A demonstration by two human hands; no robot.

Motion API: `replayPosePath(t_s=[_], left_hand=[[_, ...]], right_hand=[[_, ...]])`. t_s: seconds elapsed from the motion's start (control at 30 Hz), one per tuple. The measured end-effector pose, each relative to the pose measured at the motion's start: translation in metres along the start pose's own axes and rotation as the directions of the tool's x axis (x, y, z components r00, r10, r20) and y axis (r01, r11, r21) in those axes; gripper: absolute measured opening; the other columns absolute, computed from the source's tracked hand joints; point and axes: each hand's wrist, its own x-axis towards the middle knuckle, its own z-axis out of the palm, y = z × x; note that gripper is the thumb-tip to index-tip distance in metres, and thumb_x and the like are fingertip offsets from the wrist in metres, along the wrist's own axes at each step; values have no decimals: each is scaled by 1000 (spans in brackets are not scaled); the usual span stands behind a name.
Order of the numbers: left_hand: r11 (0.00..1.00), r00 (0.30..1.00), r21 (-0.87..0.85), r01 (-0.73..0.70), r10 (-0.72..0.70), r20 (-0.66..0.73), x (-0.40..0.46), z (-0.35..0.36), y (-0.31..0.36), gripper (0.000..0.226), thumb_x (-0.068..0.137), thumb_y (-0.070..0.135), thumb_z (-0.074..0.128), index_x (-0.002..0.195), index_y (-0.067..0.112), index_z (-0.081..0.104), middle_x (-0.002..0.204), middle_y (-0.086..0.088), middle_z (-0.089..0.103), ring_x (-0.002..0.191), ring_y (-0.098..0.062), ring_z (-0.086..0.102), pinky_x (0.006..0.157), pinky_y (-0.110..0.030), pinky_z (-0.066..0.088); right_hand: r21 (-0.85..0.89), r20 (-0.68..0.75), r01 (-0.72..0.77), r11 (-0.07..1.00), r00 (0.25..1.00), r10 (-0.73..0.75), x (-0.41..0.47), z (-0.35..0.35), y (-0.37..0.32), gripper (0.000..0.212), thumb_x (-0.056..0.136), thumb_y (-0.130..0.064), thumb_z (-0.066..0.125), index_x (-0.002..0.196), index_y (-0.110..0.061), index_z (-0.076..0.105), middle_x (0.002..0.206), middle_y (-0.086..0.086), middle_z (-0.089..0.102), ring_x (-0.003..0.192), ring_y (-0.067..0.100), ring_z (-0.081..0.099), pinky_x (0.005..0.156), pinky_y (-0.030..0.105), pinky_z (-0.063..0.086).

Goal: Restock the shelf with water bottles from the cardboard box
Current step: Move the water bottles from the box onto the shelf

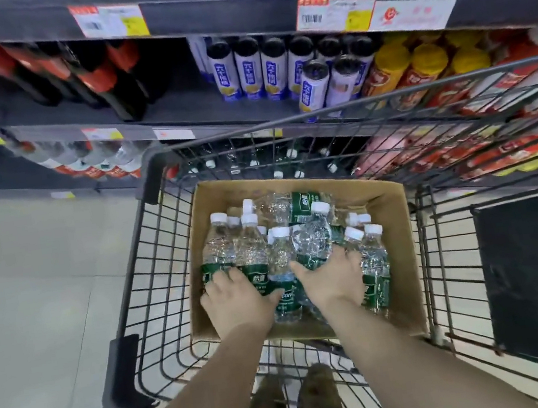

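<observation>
Clear water bottles (250,251) carry white caps and green labels — the cardboard box (395,255) is brown. The cart (141,291) is black wire.

A black wire shopping cart (141,291) stands on the pale tiled floor (33,306), carrying an open cardboard box (395,255). At twelve o'clock, dark shelves (177,106) bear white-and-blue cans (249,71), yellow-capped bottles (391,72) at one o'clock, dark red-labelled bottles (98,79) at eleven.
</observation>
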Motion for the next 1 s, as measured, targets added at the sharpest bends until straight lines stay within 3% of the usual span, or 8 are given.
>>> replayPosePath(t_s=[0.2, 0.37, 0.53, 0.6, 0.7, 0.77, 0.87, 1.0], left_hand=[[990, 999, -136, 48, -51, -19, -4, 4, 7, 69, 79, 63, 66, 123, 14, 46, 127, -7, 50, 118, -25, 48, 100, -38, 39], [986, 999, -164, -27, 20, -43, -11, 12, 9, 55, 87, 50, 64, 123, 12, 46, 130, -7, 54, 121, -25, 51, 99, -36, 39], [975, 1000, -221, -13, 7, -29, -6, 10, 10, 95, 83, 61, 65, 151, 7, 25, 136, -9, 51, 126, -25, 50, 102, -37, 39], [979, 1000, -205, 4, -5, -8, -6, 11, 14, 89, 82, 59, 67, 148, 12, 30, 135, -9, 49, 126, -25, 47, 103, -37, 37], [968, 998, -244, 55, -50, 24, -4, 11, 20, 70, 80, 44, 74, 135, 16, 41, 132, -9, 50, 123, -27, 47, 100, -39, 36], [961, 998, -269, 60, -53, 33, -6, 10, 23, 66, 80, 30, 74, 136, 17, 41, 133, -10, 49, 122, -29, 47, 99, -39, 37], [958, 1000, -287, 0, -3, -12, -11, 12, 25, 70, 83, 20, 69, 144, 16, 35, 139, -11, 48, 123, -27, 49, 99, -35, 39], [927, 998, -373, -47, 27, -59, -12, 16, 21, 83, 82, 36, 76, 148, 11, 32, 136, -8, 54, 125, -24, 51, 103, -32, 40]], right_hand=[[115, -20, -6, 993, 1000, 8, -7, 7, -3, 81, 74, -58, 72, 135, -15, 42, 129, 5, 51, 119, 26, 49, 93, 37, 46], [354, 67, 11, 935, 997, -38, -12, 7, 6, 81, 77, -40, 78, 142, -20, 34, 122, -1, 61, 81, 20, 66, 70, 29, 53], [470, 107, 32, 882, 990, -92, -15, -8, 18, 84, 77, -32, 80, 146, -19, 33, 132, -2, 54, 96, 11, 55, 85, 21, 42], [483, 105, 51, 874, 988, -116, -17, -17, 20, 84, 78, -31, 80, 147, -18, 33, 139, -1, 49, 94, 8, 52, 85, 19, 40], [504, 88, 72, 861, 987, -134, -15, -30, 26, 86, 78, -33, 79, 147, -18, 31, 148, 1, 42, 113, 17, 55, 91, 24, 39], [537, 85, 84, 839, 985, -153, -11, -35, 30, 87, 79, -32, 79, 148, -17, 30, 150, 1, 41, 102, 14, 55, 91, 24, 36], [588, 69, 81, 805, 986, -150, -3, -39, 34, 91, 77, -33, 81, 149, -16, 29, 151, 2, 39, 126, 21, 47, 104, 31, 36], [627, 78, 53, 777, 988, -131, 2, -40, 37, 94, 73, -38, 82, 148, -18, 29, 128, -1, 50, 95, 16, 56, 93, 35, 46]])
